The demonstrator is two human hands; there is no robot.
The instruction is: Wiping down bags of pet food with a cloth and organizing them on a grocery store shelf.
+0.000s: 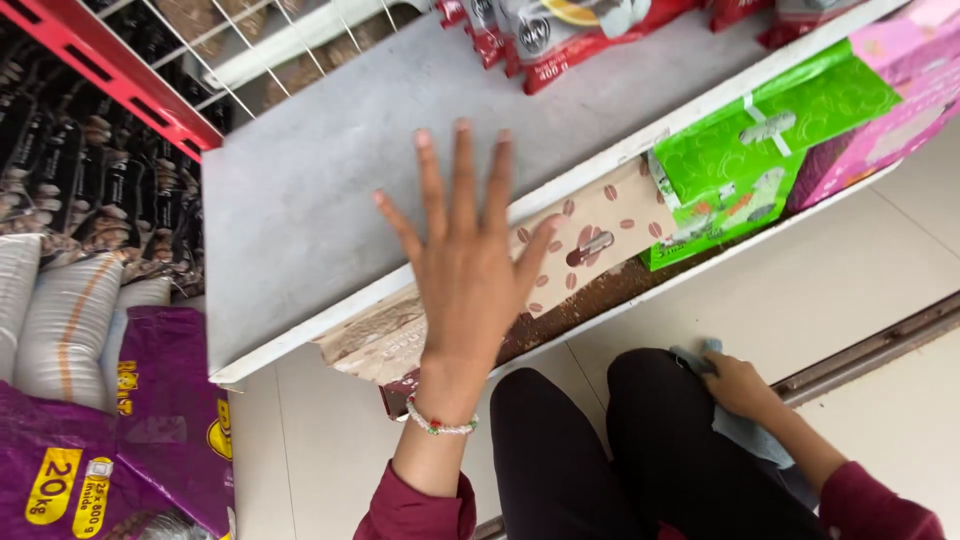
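Matt grey shelf board point(300, 190), smooth, with glossy red plastic packets point(560, 35) at its back, printed paper box point(590, 230) and shiny green wrap point(760, 140) below it, soft blue-grey cloth point(735, 425) in right hand point(740, 385).

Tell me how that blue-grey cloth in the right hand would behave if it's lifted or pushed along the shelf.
The cloth is probably floppy: it lies bunched and creased under the right hand. It looks thin, so likely light. Pushed over the grey shelf, it would probably crumple and drag rather than slide or roll.
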